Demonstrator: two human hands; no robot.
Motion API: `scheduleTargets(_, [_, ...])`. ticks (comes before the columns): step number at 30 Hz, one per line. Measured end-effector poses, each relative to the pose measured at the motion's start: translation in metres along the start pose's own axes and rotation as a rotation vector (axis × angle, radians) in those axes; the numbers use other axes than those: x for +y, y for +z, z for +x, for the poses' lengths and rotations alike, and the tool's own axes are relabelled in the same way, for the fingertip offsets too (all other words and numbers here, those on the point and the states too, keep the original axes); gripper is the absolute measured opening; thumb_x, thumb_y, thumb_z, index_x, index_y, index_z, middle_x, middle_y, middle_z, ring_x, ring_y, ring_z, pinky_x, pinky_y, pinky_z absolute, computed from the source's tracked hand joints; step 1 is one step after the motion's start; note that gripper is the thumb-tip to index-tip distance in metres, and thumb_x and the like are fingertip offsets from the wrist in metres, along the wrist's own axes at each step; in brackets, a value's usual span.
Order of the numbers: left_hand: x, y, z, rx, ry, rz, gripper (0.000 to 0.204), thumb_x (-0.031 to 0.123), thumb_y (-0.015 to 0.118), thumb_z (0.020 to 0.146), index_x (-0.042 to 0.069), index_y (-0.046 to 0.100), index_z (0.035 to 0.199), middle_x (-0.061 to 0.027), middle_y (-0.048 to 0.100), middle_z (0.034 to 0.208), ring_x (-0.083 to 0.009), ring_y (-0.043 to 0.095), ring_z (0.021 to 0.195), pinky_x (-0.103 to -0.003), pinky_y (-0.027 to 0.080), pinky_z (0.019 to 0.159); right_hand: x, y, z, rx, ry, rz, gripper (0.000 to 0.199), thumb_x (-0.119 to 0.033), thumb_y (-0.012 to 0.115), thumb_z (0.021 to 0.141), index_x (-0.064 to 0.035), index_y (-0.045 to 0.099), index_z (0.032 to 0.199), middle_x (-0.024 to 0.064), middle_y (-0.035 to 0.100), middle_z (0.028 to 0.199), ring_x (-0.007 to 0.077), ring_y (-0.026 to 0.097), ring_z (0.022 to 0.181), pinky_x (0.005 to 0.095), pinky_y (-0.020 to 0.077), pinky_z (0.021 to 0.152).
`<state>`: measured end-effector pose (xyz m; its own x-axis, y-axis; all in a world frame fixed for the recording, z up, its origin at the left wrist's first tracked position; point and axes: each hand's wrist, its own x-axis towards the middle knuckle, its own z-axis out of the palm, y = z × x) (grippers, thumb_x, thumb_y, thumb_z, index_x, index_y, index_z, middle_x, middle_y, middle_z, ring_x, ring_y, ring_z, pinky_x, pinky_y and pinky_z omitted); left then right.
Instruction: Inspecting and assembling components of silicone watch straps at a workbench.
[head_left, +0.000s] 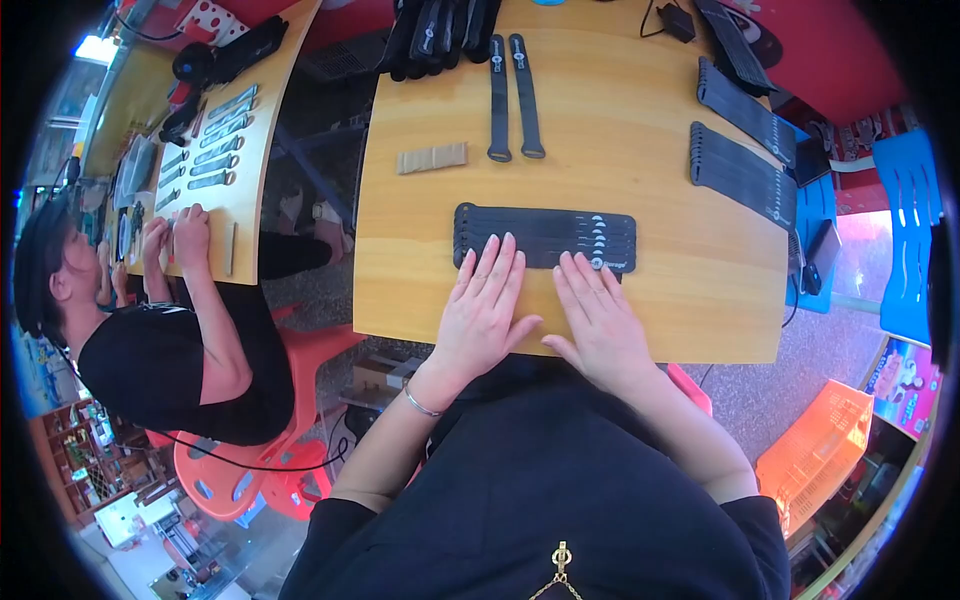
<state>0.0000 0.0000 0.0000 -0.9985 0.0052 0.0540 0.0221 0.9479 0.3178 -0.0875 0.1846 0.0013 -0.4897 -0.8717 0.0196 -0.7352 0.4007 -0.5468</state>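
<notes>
A fanned stack of black straps (545, 232) lies sideways on the wooden table (600, 320) in front of me. The fingers of my left hand (483, 305) rest flat on its lower edge, left of the middle. My right hand (597, 315) lies beside it, fingertips on the stack's lower right part, fingers straight. Neither hand grips anything. Beyond the stack, two single black straps (510, 100) with ring ends lie side by side. A tan folded strip (432, 158) is to their left.
More fanned black strap stacks (740, 175) lie at the table's right edge. A dark strap pile (440, 35) sits at the far left. A co-worker (150, 340) sits at another table with straps (215, 160). An orange crate (815, 450) stands on the floor at right.
</notes>
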Motion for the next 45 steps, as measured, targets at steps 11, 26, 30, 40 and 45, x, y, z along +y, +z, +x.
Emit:
scheduleTargets(11, [0.000,0.000,0.002,0.001,0.015,0.012,0.074,0.041,0.057,0.087,-0.006,0.034,0.139,-0.0224,0.028,0.149,-0.0349,0.025,0.140,-0.046,0.019,0.113,0.007,-0.019,-0.026,0.024,0.160,-0.338,0.077,-0.045,0.060,0.083,0.0016,0.036,0.139,0.0141,0.034,0.147,0.0233,0.028,0.139,0.0551,0.0129,0.113])
scheduleTargets(26, [0.021,0.001,0.023,-0.038,0.052,-0.002,0.075,0.048,0.054,0.086,0.001,0.035,0.141,-0.0151,0.028,0.151,-0.0311,0.023,0.141,-0.048,0.014,0.114,0.019,-0.025,-0.024,0.104,0.184,-0.252,0.072,-0.032,0.069,0.078,0.0000,0.042,0.136,0.0125,0.039,0.144,0.0242,0.034,0.136,0.0522,0.0170,0.113])
scheduleTargets(30, [0.019,0.002,0.020,-0.088,0.041,0.032,0.079,0.053,0.051,0.086,0.003,0.030,0.144,-0.0141,0.024,0.152,-0.0302,0.019,0.142,-0.049,0.010,0.114,0.023,-0.023,-0.024,0.108,0.148,-0.296,0.073,-0.033,0.070,0.077,0.0000,0.042,0.136,0.0131,0.039,0.144,0.0243,0.034,0.136,0.0523,0.0166,0.113])
scheduleTargets(40, [0.031,-0.002,0.028,-0.070,0.058,-0.056,0.078,0.053,0.052,0.086,0.003,0.033,0.142,-0.0144,0.025,0.152,-0.0289,0.019,0.142,-0.051,0.011,0.114,0.031,-0.021,-0.029,0.337,0.162,-0.165,0.055,-0.009,0.073,0.068,0.0000,0.057,0.120,0.0130,0.053,0.130,0.0319,0.042,0.129,0.0506,0.0275,0.110])
scheduleTargets(45, [0.033,0.001,0.038,-0.064,0.068,-0.042,0.079,0.056,0.049,0.087,0.002,0.032,0.143,-0.0155,0.024,0.152,-0.0304,0.018,0.142,-0.052,0.009,0.114,0.034,-0.024,-0.027,0.351,0.170,-0.171,0.056,-0.008,0.074,0.065,-0.0007,0.058,0.118,0.0140,0.053,0.129,0.0328,0.042,0.129,0.0508,0.0292,0.109])
